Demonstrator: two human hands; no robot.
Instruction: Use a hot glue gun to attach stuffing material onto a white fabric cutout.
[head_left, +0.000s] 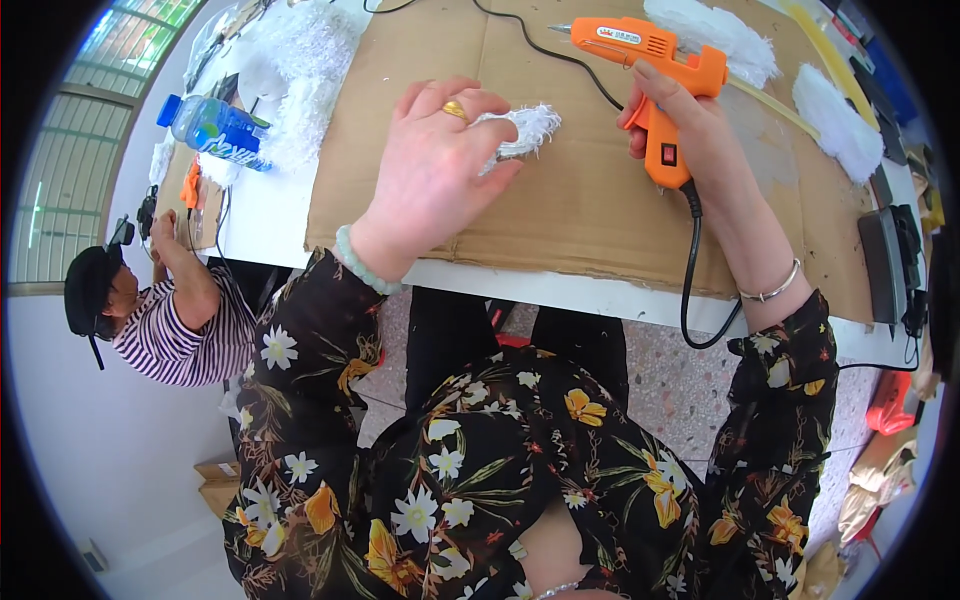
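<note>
My right hand [705, 135] is wrapped round the handle of an orange hot glue gun [690, 68], its nozzle aimed left. A pale glue stick [775, 107] runs out of the gun's back end, and a black cord hangs from the handle. Over the cardboard, the fingers of my left hand [432, 160] curl around a small white fluffy piece [532, 130], which pokes out beyond the fingertips. Part of that piece is hidden beneath the fingers. Between nozzle and fluffy piece there is a gap.
A cardboard sheet [400, 60] covers much of the white table. White fluffy pieces [838, 125] lie at the right and a larger pile [310, 60] at the left, beside a blue-capped bottle [215, 125]. A co-worker [180, 320] sits at the left. A dark grey device [888, 265] stands at the right edge.
</note>
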